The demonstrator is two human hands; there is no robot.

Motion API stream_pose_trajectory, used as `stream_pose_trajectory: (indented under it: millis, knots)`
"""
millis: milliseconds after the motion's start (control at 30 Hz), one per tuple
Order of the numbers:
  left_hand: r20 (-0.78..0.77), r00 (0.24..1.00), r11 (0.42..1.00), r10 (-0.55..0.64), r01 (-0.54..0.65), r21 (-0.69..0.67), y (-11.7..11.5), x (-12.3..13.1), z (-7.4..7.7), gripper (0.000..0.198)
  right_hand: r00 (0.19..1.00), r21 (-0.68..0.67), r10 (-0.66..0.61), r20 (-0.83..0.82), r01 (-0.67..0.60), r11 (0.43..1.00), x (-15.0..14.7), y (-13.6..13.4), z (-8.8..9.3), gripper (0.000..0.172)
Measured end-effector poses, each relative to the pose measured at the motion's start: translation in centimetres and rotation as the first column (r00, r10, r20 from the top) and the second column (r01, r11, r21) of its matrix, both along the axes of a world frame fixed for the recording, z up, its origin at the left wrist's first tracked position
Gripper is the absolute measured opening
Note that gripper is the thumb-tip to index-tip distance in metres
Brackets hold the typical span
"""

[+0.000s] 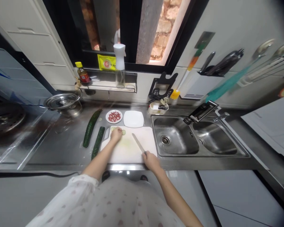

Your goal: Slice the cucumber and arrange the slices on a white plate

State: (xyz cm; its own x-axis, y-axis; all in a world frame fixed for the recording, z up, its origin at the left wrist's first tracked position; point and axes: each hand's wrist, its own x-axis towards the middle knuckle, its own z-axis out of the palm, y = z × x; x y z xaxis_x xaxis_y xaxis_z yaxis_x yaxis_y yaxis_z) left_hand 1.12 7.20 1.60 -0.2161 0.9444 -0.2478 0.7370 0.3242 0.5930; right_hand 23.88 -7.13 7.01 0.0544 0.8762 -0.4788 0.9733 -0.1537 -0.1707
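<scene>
My right hand [151, 161] grips the dark handle of a kitchen knife [138, 142], whose blade lies low over the white cutting board [137, 154], pointing up and left. At the board's upper left corner, my left hand [116, 134] has its fingers curled together at some pale green cucumber slices [123, 132]; the fingers partly hide them. Left of the board lie a cut length of cucumber [98, 142] and a longer dark green cucumber [91, 128]. Behind the board stand a small plate of chopped red pieces [114, 117] and a white square plate [133, 119].
A double sink [177, 151] with a black faucet [201, 112] adjoins the board's right side. A lidded steel pot [63, 102] stands at the back left. A wall shelf [104, 85] holds a sauce bottle [82, 74] and a spray bottle [120, 64]. A knife holder [201, 85] hangs at right.
</scene>
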Motion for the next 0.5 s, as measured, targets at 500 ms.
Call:
stream_pose_trajectory:
  millis: [500]
  knots:
    - [0.000,0.997,0.996,-0.081,0.081,0.045,-3.6,1.0,-2.6,0.022,0.999,0.009,0.032,-0.011,-0.032,0.999,0.1,0.0,1.2,0.039]
